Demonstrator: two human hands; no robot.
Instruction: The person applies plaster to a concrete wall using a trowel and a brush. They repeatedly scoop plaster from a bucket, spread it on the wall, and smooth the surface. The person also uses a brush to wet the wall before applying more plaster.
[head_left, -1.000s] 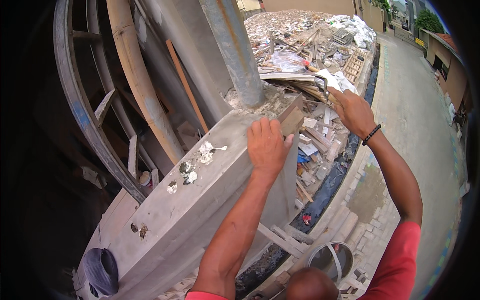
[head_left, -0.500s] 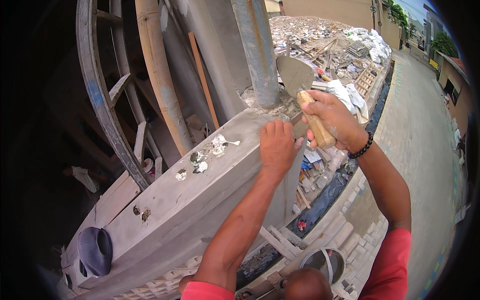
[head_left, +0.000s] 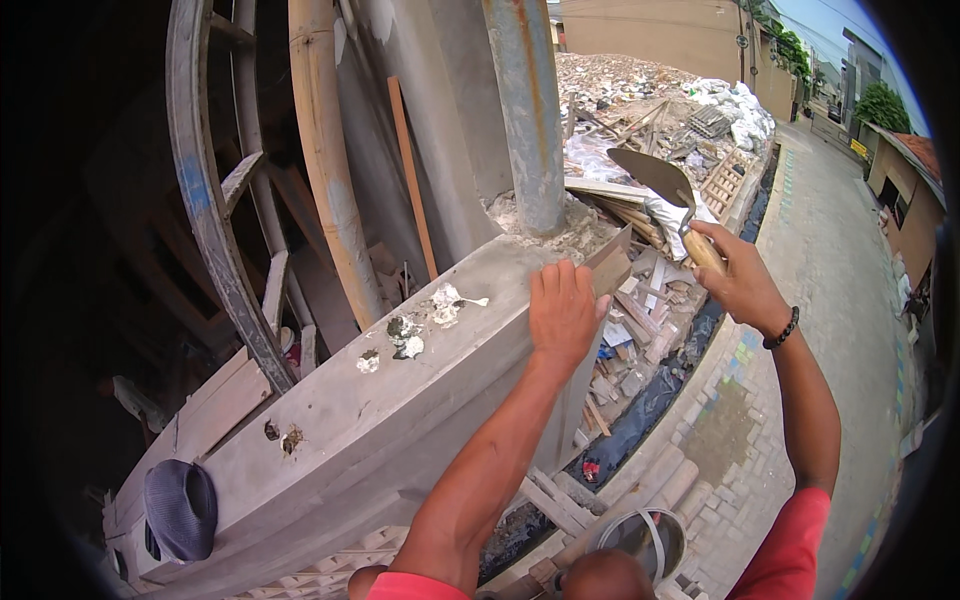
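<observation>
Two bare hands are at work at the far end of one grey concrete ledge (head_left: 345, 400). The right hand (head_left: 742, 278), with one dark beaded bracelet (head_left: 783, 328) at its wrist, grasps the wooden handle of one trowel (head_left: 665, 182). The trowel is in the air beyond the ledge's far right corner, its blade pointing up and left, apart from the concrete. The left hand (head_left: 562, 310) grips nothing loose; its fingers lie over the ledge's front edge near that corner, the palm against the front side. One wooden board (head_left: 610, 262) stands along the far end edge, close to the left thumb; whether they touch I cannot tell.

One rust-streaked metal pipe (head_left: 530, 130) rises near the far end, with rough mortar (head_left: 580, 236) around its base. Three white patches (head_left: 446, 306) mark the middle of the top, and two holes (head_left: 291, 440) lie nearer the near end. One grey cap (head_left: 180, 510) sits at the near left corner. Behind the back edge stand one ladder (head_left: 195, 190) and one bamboo pole (head_left: 325, 180); one bucket (head_left: 622, 535) is below, in front.
</observation>
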